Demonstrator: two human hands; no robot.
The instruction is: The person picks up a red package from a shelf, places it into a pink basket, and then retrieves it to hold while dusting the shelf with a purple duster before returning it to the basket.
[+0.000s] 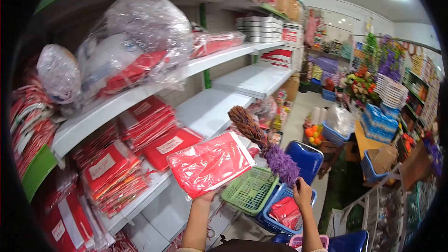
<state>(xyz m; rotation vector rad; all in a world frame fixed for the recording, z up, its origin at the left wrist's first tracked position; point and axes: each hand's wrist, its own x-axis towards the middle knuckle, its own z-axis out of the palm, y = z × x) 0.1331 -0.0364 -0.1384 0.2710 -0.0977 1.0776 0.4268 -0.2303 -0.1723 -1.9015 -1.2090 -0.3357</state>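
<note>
My left hand (204, 197) grips a flat red packet (210, 163) in clear plastic from below, and the packet hides most of its fingers. A fluffy duster (283, 164), purple near the grip and brown further out, is in my closed right hand (303, 191). The brown end of the duster slants up toward the shelf. Below the two hands are a green plastic basket (249, 190) and a blue basket (311, 200) with red plastic-wrapped packets (285, 212) in it. Left of the held packet, stacks of similar red packets (109, 168) lie on the shelf.
White shelves (205, 109) run along the left, with a large clear bag (140, 32) above the stacks. Blue chairs (305, 158) stand beside the baskets. Further right are a wooden table (359, 135), blue-wrapped packs (378, 123) and a wire rack (373, 205).
</note>
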